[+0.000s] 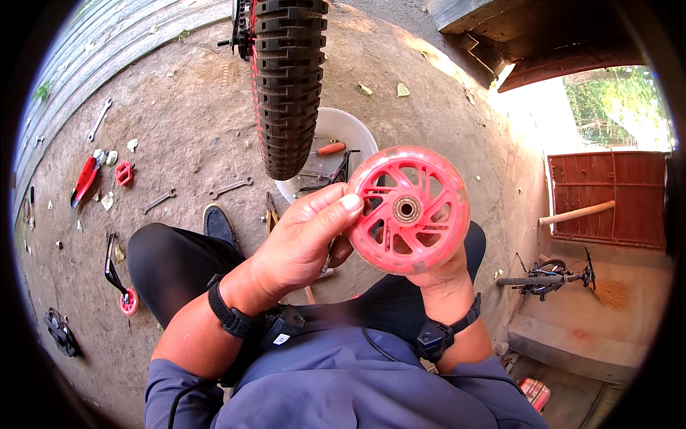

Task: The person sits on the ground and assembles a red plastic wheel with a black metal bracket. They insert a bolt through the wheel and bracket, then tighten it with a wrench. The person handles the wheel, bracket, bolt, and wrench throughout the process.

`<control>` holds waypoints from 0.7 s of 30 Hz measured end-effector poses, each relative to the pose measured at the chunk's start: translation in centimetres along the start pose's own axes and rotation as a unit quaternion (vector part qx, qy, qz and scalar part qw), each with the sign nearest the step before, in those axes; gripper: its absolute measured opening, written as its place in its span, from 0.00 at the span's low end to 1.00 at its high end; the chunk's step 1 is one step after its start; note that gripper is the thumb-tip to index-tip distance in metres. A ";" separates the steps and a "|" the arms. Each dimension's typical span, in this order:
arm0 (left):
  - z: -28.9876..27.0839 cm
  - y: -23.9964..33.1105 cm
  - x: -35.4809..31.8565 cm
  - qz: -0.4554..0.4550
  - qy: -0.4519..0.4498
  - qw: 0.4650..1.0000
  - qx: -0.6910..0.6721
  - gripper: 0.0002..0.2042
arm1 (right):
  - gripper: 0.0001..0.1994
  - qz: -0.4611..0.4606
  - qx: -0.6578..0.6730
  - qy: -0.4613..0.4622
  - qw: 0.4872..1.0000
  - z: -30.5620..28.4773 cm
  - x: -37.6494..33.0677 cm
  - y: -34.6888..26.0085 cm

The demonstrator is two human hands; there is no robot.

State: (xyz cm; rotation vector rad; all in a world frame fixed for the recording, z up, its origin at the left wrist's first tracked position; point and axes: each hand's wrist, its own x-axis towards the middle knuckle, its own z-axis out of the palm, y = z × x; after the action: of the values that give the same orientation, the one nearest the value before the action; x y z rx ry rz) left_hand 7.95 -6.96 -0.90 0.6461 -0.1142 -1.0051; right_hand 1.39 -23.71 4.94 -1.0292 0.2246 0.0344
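A small translucent red wheel point(371, 239) with curved spokes and a metal bearing at its centre is held up in front of me, its flat face turned toward me. My left hand point(309, 232) grips its left rim, thumb on the near face and fingers curled behind. Below and behind the wheel's lower right edge, my right hand point(437, 277) holds it too, with most of its fingers hidden. Past the wheel hangs a knobby black bicycle tyre point(289, 79). A white basin point(363, 132) stands beneath the tyre with an orange-handled screwdriver point(330, 149) in it.
Spanners point(231, 187), a red pedal point(123, 173) and a red-and-black part point(86, 180) lie on the ground at left. Nearby is a black bracket point(111, 261) with a small red wheel point(128, 302). A bicycle point(547, 277) and a red metal gate point(582, 222) are at right.
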 end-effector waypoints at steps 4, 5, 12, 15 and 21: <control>0.1 0.2 -0.1 -0.006 0.004 1.000 0.001 0.15 | 0.33 0.017 -0.038 0.030 0.999 0.5 0.4 -0.2; 0.1 0.1 0.0 -0.002 0.002 1.000 0.003 0.16 | 0.32 0.015 -0.053 0.028 0.998 0.5 0.4 -0.2; 0.0 -0.2 0.0 -0.001 -0.006 1.000 0.003 0.16 | 0.28 -0.009 -0.055 -0.004 0.998 0.3 0.5 0.2; -0.1 -0.3 0.0 -0.001 -0.009 1.000 0.008 0.15 | 0.28 -0.001 -0.048 0.003 0.999 0.5 0.6 0.0; -0.1 -0.2 0.1 -0.007 -0.011 1.000 0.011 0.15 | 0.27 -0.014 -0.079 0.003 0.997 0.3 0.4 -0.1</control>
State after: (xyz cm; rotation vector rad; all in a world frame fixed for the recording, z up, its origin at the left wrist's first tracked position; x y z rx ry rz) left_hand 7.84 -7.07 -1.09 0.6559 -0.1408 -1.0258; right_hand 1.85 -23.48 5.08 -1.1896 0.2167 0.0241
